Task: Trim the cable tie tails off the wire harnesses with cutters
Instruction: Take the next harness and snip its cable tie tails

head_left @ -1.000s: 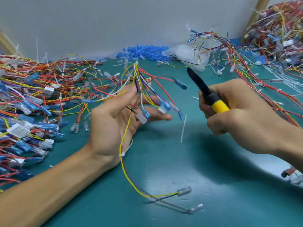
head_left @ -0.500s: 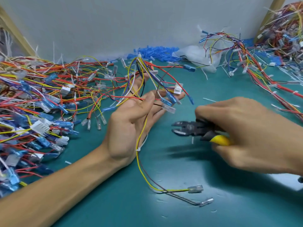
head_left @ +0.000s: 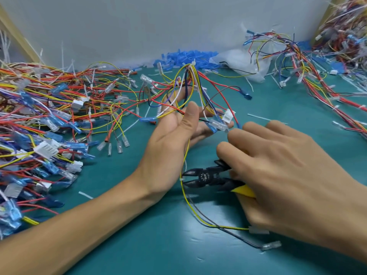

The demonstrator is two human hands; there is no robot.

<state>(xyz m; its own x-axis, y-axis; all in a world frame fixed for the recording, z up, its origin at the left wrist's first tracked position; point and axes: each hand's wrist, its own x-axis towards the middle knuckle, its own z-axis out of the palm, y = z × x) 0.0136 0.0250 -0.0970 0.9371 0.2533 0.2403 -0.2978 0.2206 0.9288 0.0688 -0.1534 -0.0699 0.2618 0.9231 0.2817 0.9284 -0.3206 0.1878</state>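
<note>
Pinching the harness (head_left: 191, 73), the left hand (head_left: 170, 135) held its cable tie (head_left: 181, 178) before the right hand's (head_left: 288, 175) firmly gripped cutters (head_left: 206, 176) (blades parted; a flush squeeze likely next).

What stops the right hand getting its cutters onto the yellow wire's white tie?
Probably nothing, so yes: the cutters sit jaws open at the tie on the yellow wire below the left hand.
</note>
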